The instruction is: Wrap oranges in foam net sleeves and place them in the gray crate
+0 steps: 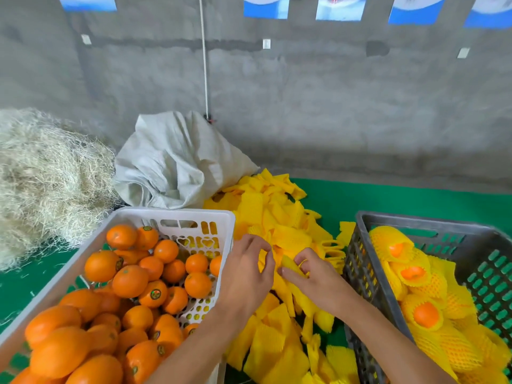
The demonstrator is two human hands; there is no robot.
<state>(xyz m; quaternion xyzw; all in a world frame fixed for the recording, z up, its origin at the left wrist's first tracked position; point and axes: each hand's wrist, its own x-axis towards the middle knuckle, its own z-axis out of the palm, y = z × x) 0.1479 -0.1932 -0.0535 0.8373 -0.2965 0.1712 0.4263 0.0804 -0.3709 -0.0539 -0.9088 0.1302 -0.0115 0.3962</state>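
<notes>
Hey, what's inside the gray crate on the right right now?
The gray crate holds oranges already wrapped in yellow foam net sleeves, piled along its left side. Three show orange skin through open sleeve ends. Whatever lies beneath that pile is covered.

Head view: worn high, tilted forward and down, facing the wall (304, 106).
Nearness: close above the bench (388, 200), wide-angle.

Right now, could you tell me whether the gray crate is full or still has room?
Partly filled: the gray crate holds several wrapped oranges, with much of its far wall bare above them.
</notes>
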